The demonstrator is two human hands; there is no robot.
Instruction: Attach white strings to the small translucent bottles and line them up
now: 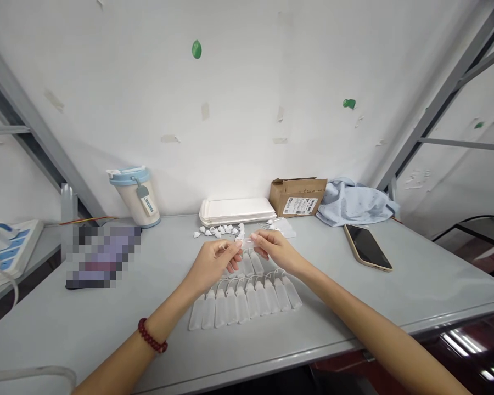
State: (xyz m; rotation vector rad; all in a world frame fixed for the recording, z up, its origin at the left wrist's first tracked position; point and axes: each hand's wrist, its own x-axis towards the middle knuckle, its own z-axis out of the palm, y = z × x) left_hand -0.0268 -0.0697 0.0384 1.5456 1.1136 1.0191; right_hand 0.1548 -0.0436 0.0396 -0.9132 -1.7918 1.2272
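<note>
My left hand [219,260] is closed in a pinch on a small white cap [239,238], above the middle of the table. Facing it, my right hand [276,250] pinches the end of a small, thin clear piece [248,240] that spans the gap between the fingertips; its exact kind is too small to tell. Below the hands lies a row of translucent squeeze bottles [241,305] with curved thin tubes at their tops. More such bottles [255,263] lie behind that row, partly hidden by my fingers. Loose white caps [218,231] are scattered just beyond my left hand.
A white tray [236,211] and a cardboard box [298,197] stand against the wall, beside a light blue cloth [354,203]. A phone [368,248] lies at right. On the left are a tumbler [135,196], a blurred-out purple item [105,258] and a power strip [14,255].
</note>
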